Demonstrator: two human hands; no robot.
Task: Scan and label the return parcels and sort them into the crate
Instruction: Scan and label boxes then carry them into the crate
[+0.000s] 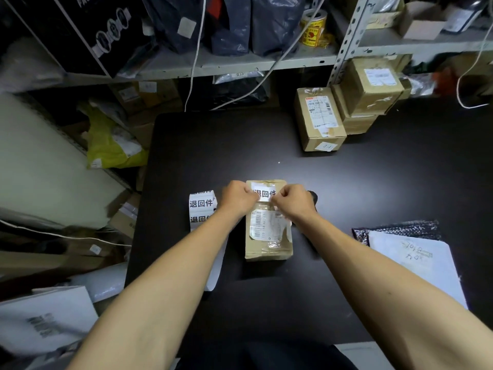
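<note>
Metal shelving (266, 64) packed with dark plastic bags and cartons backs a black table (346, 182) in a cramped storeroom. Near the table's middle lies one small brown parcel (268, 236), flat, with a white shipping label (268, 225) on its top; the barcode there carries digits that seem to read "159 159", though they are too small to be sure of. Both hands meet over the parcel's far end: the left hand (237, 198) and the right hand (293, 201) each have fingers curled, pinching a white sticker (264, 192) printed 退回件 by its two sides, the sticker lying against the parcel's top. Just to the left of the parcel a strip of stickers (201, 206) shows the same 退回件 twice. At the table's far right stand three taped cardboard boxes (320, 118), the nearest bearing a printed waybill. A grey mailer (416, 260) with handwritten marks lies at the right edge. On the shelf above sits one yellow roll of tape (314, 28) with red print.
</note>
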